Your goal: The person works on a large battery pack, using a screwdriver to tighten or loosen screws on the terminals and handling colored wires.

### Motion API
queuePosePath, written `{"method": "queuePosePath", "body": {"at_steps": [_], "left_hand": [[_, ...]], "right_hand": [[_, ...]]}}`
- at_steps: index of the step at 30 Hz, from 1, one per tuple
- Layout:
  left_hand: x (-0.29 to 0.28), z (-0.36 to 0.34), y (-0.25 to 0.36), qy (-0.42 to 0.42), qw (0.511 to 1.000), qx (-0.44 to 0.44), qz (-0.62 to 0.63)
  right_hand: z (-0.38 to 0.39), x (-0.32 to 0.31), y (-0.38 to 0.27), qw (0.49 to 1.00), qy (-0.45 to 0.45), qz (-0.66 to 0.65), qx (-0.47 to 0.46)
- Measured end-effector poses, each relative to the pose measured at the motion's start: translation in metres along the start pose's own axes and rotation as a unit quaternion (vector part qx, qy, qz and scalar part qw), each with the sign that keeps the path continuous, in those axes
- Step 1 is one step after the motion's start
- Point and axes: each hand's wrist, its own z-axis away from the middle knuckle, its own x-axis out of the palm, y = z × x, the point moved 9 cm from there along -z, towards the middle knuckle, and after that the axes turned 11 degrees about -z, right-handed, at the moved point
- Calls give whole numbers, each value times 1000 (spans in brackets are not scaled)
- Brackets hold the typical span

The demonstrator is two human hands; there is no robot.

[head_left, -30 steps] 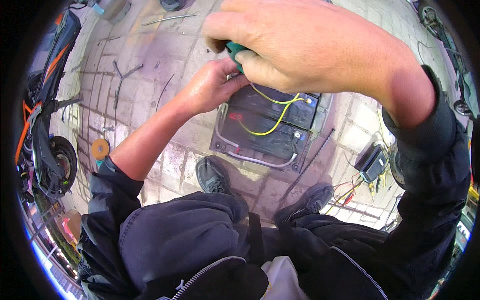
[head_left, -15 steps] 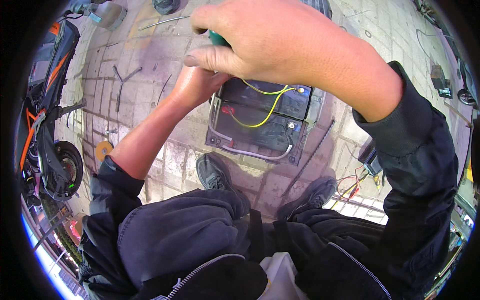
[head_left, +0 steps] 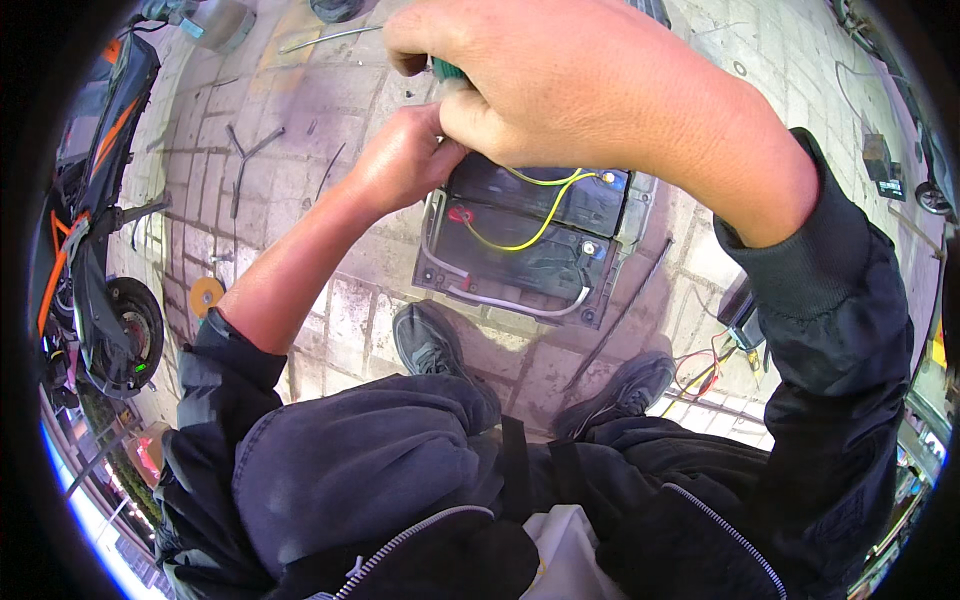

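Note:
A ribbed green-handled tool (head_left: 446,70), perhaps a screwdriver, shows between the curled fingers of my right hand (head_left: 545,85). Its lower part is hidden. Directly below, my left hand (head_left: 400,160) pinches its fingertips at the far left of a black battery pack (head_left: 530,262). What those fingers hold is covered by the right hand. Yellow-green wires (head_left: 548,222) link terminals across the pack, one with a red cover (head_left: 460,215) and others with bare bolts. A grey strap (head_left: 540,310) lies along the pack's near edge.
My shoes (head_left: 425,340) stand just nearer than the battery pack. A thin dark rod (head_left: 630,310) lies on the paving to its right, with a meter and test leads (head_left: 710,375) beyond. A three-armed wrench (head_left: 243,165) and an orange disc (head_left: 207,295) lie left, near a scooter (head_left: 110,240).
My right hand has shifted slightly right, and its thumb has tucked in around the green handle. My left hand has moved a little right and up, staying beneath it.

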Motion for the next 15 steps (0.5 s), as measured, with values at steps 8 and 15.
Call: {"method": "queuePosePath", "body": {"at_steps": [8, 15], "left_hand": [[3, -6, 4, -16, 999, 28, -30], [-2, -24, 24, -83, 995, 46, 4]], "right_hand": [[4, -5, -6, 991, -115, -62, 21], [17, -12, 3, 998, -38, -13, -42]]}}
